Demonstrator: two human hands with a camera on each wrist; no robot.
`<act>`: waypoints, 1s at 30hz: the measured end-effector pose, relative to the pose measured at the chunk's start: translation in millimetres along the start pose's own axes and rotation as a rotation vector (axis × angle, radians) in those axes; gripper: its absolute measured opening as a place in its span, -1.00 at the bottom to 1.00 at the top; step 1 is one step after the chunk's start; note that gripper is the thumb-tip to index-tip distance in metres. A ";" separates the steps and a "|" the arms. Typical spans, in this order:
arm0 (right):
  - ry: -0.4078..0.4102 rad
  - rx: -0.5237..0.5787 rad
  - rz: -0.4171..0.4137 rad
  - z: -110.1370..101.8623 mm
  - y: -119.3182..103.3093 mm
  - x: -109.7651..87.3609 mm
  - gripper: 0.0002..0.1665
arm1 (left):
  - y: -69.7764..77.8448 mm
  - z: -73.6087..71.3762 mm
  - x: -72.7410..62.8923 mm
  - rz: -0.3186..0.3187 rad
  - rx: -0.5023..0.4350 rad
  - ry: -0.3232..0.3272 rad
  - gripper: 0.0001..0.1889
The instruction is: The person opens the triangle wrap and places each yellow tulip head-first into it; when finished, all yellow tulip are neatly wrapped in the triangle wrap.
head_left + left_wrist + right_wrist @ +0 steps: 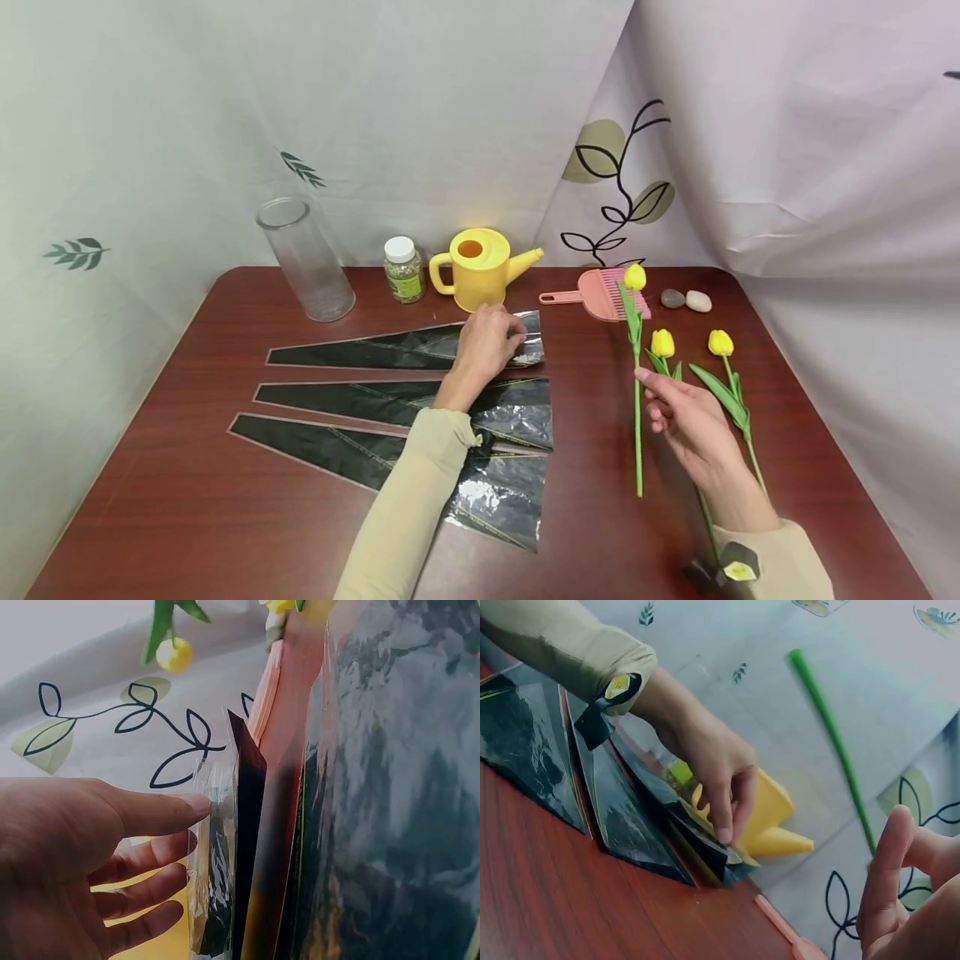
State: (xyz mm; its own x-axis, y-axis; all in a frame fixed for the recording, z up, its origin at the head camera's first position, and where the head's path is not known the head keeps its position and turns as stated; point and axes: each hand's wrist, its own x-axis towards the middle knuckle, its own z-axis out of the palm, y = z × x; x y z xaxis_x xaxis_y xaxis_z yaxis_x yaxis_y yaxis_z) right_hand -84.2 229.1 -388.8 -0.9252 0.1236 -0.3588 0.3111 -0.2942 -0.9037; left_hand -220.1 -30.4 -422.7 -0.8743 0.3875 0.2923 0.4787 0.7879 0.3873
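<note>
My left hand (486, 340) pinches the wide end of the farthest of the black and clear plastic flower sleeves (375, 352). In the left wrist view, the thumb and fingertips are at the film's edge (214, 877), and the end gapes slightly. My right hand (693, 421) holds a yellow artificial tulip (634, 277) upright, pinching its green stem (832, 731) between thumb and fingers. Two more tulips, one nearer (663, 343) and one farther right (721, 342), lie beside and partly under the right hand and forearm.
Two more flower sleeves (330, 395) lie nearer, partly under the left arm. Along the back stand a tall glass vase (318, 275), a white-capped jar (405, 271) and a yellow watering can (480, 275). A pink dustpan (597, 293) and two stones (698, 301) lie at back right.
</note>
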 end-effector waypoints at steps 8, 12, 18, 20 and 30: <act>0.044 0.182 -0.024 11.3 -9.5 24.7 -0.89 | -0.5 -2.5 0.4 -0.001 0.001 -0.017 -0.97; 0.146 0.240 -0.097 12.3 -11.7 45.6 -0.93 | -0.3 -3.7 -0.3 0.016 0.000 -0.021 -0.97; 0.313 0.327 -0.143 8.4 -5.4 69.4 -0.85 | 0.6 -3.6 -0.7 0.031 -0.020 -0.012 -0.97; 0.331 0.337 -0.139 9.9 -2.2 74.4 -0.83 | 0.8 -3.8 -0.5 0.033 -0.020 -0.006 -0.97; 0.322 0.222 -0.098 54.0 24.4 91.2 -0.89 | 1.9 -4.4 0.3 0.035 -0.016 0.030 -0.95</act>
State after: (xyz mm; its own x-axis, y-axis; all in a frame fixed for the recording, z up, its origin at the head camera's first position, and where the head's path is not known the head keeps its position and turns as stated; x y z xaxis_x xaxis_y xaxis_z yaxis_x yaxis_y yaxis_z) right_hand -172.7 182.0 -430.9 -0.8220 0.4412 -0.3601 0.1377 -0.4595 -0.8774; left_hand -219.1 -30.9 -418.0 -0.8542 0.4000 0.3321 0.5105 0.7664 0.3899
